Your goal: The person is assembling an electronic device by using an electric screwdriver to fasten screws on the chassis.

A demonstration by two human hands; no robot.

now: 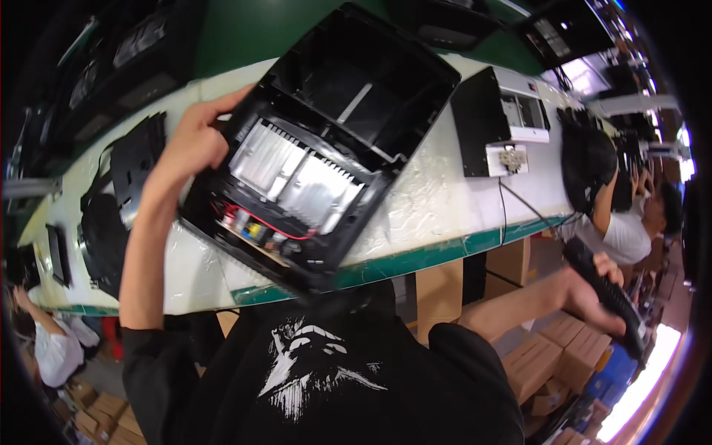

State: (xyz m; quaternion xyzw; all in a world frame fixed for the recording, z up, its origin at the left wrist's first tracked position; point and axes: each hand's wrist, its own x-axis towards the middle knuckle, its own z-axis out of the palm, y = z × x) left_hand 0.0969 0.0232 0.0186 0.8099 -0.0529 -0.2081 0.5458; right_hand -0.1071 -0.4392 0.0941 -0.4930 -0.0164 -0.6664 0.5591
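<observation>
A large open black appliance housing [356,96] sits tilted at an angle on the white work table in front of me. Inside it are a silver finned metal block [297,174] and, nearer to me, a small circuit board [252,230] with coloured parts and a red wire. My left hand [199,137] grips the housing's left edge, its fingertips partly hidden behind the rim. Out to the right, beyond the table's edge, my right hand [593,293] is closed around a long black ridged part [610,297], whose exact kind I cannot make out.
On the table's right stands a black and white box-shaped unit [489,119] with a cable. Dark housings [133,163] lie at the left. A green strip [437,252] edges the white table. Cardboard boxes [534,363] stack at lower right. Co-workers [630,230] sit at both sides.
</observation>
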